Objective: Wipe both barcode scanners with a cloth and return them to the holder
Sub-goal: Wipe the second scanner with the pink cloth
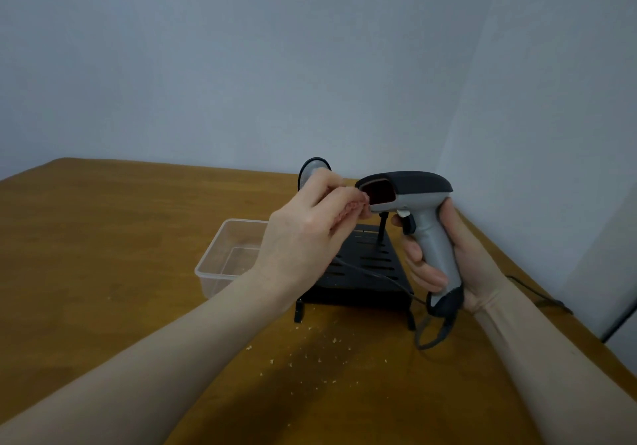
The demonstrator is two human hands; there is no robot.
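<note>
Grey-and-black scanner (410, 193) (dark red window), pink cloth (355, 208), black holder (365, 265).

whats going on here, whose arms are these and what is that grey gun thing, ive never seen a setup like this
There is no machine here. The single picture comes from a camera worn on a person's head, looking down at their own arms over a brown table.

The grey gun-shaped thing is a barcode scanner. The right hand grips its handle, with the dark red window facing left. The left hand pinches a small pink cloth at the scanner's front edge, seemingly to wipe it.

Behind the hands stands a black slotted holder, with part of another scanner showing above the left hand. A clear plastic tub sits to the left, and pale crumbs lie scattered nearby.
</note>
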